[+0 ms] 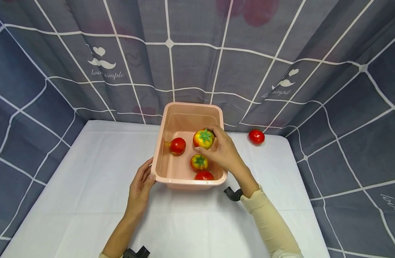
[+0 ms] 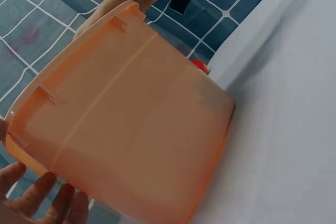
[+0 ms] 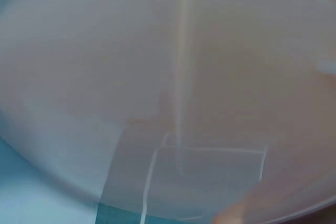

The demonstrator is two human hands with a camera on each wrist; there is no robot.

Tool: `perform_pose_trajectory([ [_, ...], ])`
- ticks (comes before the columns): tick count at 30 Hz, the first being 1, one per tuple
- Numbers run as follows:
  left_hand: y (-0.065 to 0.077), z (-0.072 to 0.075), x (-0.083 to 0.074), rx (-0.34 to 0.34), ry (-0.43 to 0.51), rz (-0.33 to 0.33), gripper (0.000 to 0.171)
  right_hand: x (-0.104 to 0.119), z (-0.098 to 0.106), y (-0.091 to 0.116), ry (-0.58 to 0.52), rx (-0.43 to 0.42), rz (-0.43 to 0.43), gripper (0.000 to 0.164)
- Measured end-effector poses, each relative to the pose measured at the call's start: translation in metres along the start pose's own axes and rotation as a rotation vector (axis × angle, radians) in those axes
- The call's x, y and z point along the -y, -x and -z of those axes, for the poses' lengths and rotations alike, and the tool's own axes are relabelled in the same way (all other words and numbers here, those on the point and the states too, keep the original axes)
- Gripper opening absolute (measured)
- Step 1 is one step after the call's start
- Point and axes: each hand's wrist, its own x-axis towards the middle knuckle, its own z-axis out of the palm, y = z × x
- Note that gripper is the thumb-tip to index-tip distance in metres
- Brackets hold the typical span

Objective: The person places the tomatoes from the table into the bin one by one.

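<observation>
A peach-coloured plastic bin [image 1: 175,181] stands on the white table. My left hand [image 1: 141,186] holds its near left corner, thumb by the rim; in the left wrist view the fingers [image 2: 37,195] lie along the bin's outer wall. Inside the bin, my right hand [image 1: 224,150] grips a yellow-and-red tomato [image 1: 204,139] with a green star-shaped top between thumb and fingers. Below it sit another yellow-and-red tomato [image 1: 199,162] and a red tomato [image 1: 204,175], partly hidden by the near rim. A red tomato [image 1: 177,146] lies by the left wall.
One more red tomato [image 1: 256,137] lies on the white tablecloth [image 1: 97,168], right of the bin near the back edge. Grey checked curtains [image 1: 191,68] hang behind and along both sides. The right wrist view is mostly filled by a pale, blurred surface.
</observation>
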Motion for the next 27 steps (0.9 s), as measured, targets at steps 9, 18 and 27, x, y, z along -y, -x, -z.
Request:
perform_pose_trajectory([
  [9,0.000,0.000,0.001,0.011,0.000,-0.015,0.050,-0.001,0.002,0.003,-0.010,-0.027,0.005,0.068],
  [18,0.001,0.001,0.000,0.005,-0.007,-0.009,0.050,-0.009,0.011,0.008,-0.048,-0.103,0.040,0.063],
  [27,0.000,0.000,-0.001,0.009,-0.009,-0.008,0.050,-0.045,0.031,0.012,-0.071,-0.232,0.033,0.056],
])
